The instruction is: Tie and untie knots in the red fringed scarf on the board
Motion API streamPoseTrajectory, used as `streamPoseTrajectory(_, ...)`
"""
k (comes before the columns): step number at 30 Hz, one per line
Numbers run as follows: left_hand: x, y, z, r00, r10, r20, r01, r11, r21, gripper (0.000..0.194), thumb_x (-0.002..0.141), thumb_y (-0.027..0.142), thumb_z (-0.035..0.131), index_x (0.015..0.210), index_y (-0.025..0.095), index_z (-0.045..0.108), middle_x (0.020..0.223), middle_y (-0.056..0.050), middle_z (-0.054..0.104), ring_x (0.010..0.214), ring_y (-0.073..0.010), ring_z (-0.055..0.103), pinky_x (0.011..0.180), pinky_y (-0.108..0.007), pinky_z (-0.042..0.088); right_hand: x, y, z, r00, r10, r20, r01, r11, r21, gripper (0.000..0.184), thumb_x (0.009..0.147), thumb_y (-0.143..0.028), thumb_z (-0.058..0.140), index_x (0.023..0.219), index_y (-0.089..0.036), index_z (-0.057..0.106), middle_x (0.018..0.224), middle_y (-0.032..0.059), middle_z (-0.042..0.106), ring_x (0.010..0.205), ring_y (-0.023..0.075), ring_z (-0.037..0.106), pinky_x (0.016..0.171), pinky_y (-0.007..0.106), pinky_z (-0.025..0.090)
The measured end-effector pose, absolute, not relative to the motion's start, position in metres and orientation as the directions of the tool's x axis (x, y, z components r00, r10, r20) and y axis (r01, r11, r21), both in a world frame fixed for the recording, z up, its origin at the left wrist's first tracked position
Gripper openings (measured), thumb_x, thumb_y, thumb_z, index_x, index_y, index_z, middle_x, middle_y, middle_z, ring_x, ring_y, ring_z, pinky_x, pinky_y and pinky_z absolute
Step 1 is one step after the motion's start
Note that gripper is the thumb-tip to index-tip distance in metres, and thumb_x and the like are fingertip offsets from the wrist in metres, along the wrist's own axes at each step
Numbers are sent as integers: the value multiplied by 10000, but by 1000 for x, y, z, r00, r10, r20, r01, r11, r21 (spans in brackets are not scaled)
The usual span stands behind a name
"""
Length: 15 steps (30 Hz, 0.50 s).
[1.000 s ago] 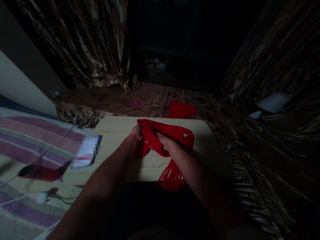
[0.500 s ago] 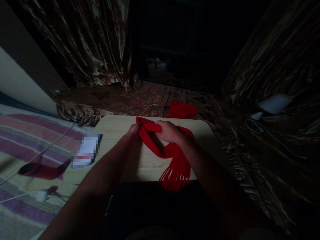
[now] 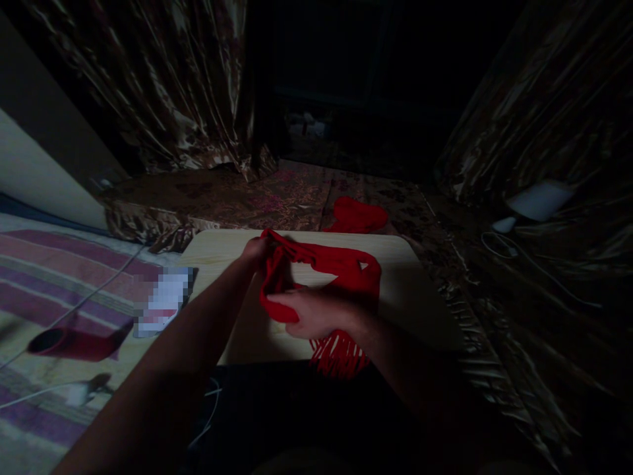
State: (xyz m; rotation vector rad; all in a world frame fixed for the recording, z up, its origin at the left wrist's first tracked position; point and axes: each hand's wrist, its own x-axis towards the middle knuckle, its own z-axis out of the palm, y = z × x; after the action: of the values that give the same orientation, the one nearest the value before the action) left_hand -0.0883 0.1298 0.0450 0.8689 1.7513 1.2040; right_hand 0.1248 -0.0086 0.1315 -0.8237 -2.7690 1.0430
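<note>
A red fringed scarf [image 3: 341, 258] lies in loops over a pale wooden table [image 3: 405, 290]. At the loop's left end, my left hand [image 3: 257, 252] is closed on the cloth. My right hand [image 3: 314, 310] grips the near side of the same loop, fingers wrapped over the fabric. Below my right wrist the scarf's fringe hangs at the table's front edge. Beyond the far edge rests another bunched red piece of cloth [image 3: 361, 214]; whether it joins the scarf I cannot tell.
On the left, a striped bedspread [image 3: 59, 277] carries a red cylinder [image 3: 74, 343] with a dark open end, a blurred white packet [image 3: 165, 297] and white cables. A white lamp-like object [image 3: 539, 200] stands at right. Patterned curtains [image 3: 198, 99] hang behind.
My right hand has moved from the scarf's far strand to its near strand, toward me and slightly left. My left hand has shifted a little left, and the loop is wider.
</note>
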Motion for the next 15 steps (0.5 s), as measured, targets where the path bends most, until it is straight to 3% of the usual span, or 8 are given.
streamPoseTrajectory(2, -88, 128, 52, -419, 885, -202, 160, 291, 943, 437, 754, 416, 709, 1056, 103, 666, 863, -132, 735, 825, -255, 699, 691, -309, 536, 129, -8, 128, -912, 346, -218, 404, 674, -619, 656, 821, -381, 697, 1440, -235, 540, 1251, 83, 694, 1027, 223, 671, 853, 295, 515)
streamPoseTrajectory(3, -86, 127, 55, -411, 899, -150, 248, 269, 931, 517, 744, 427, 723, 1142, 106, 643, 963, -146, 736, 906, -265, 697, 750, -317, 538, 132, -4, 125, -911, 350, -220, 408, 681, -608, 607, 842, -434, 683, 1401, -222, 579, 1225, 84, 704, 1012, 218, 674, 847, 291, 510)
streamPoseTrajectory(5, -81, 122, 60, -348, 938, 1, 519, 192, 833, 741, 714, 481, 752, 1330, 123, 549, 1206, -179, 677, 1112, -300, 645, 896, -347, 515, 138, 10, 118, -839, 528, -135, 510, 674, -535, 432, 908, -439, 620, 1272, -209, 665, 1193, 82, 714, 1030, 214, 664, 882, 299, 489)
streamPoseTrajectory(8, -71, 110, 62, -144, 986, 86, 846, 78, 527, 1075, 621, 622, 782, 1506, 162, 382, 1509, -229, 429, 1351, -395, 467, 1049, -422, 435, 152, 47, 106, -577, 813, 72, 766, 570, -297, 276, 953, -303, 554, 1160, -184, 694, 1200, 112, 697, 1139, 239, 610, 991, 350, 432)
streamPoseTrajectory(10, -66, 103, 59, -50, 998, 28, 920, 35, 389, 1179, 579, 640, 796, 1558, 199, 308, 1583, -234, 299, 1367, -437, 440, 1062, -450, 423, 165, 74, 96, -477, 869, 132, 858, 493, -145, 414, 898, -293, 636, 1290, -160, 618, 1358, 151, 609, 1290, 282, 506, 1077, 403, 367)
streamPoseTrajectory(12, -65, 100, 55, 0, 1000, 4, 943, -1, 333, 1172, 612, 557, 795, 1587, 210, 246, 1568, -232, 314, 1312, -419, 509, 1039, -428, 445, 178, 97, 87, -427, 901, 77, 902, 430, -27, 742, 798, -337, 754, 1455, -150, 466, 1539, 185, 431, 1423, 346, 350, 1139, 477, 285)
streamPoseTrajectory(13, -65, 99, 53, 19, 1000, 14, 943, -22, 332, 1143, 646, 496, 779, 1596, 200, 217, 1541, -229, 357, 1276, -390, 550, 1023, -402, 457, 183, 107, 83, -400, 916, 35, 916, 400, 3, 820, 782, -358, 764, 1492, -150, 411, 1555, 193, 406, 1435, 360, 333, 1147, 508, 263)
streamPoseTrajectory(15, -68, 101, 50, 57, 997, 52, 925, -72, 374, 1080, 698, 375, 730, 1604, 174, 176, 1448, -205, 484, 1208, -324, 610, 986, -349, 477, 191, 123, 77, -346, 937, -37, 937, 348, 37, 787, 815, -372, 721, 1494, -147, 394, 1460, 205, 521, 1361, 358, 445, 1149, 567, 226)
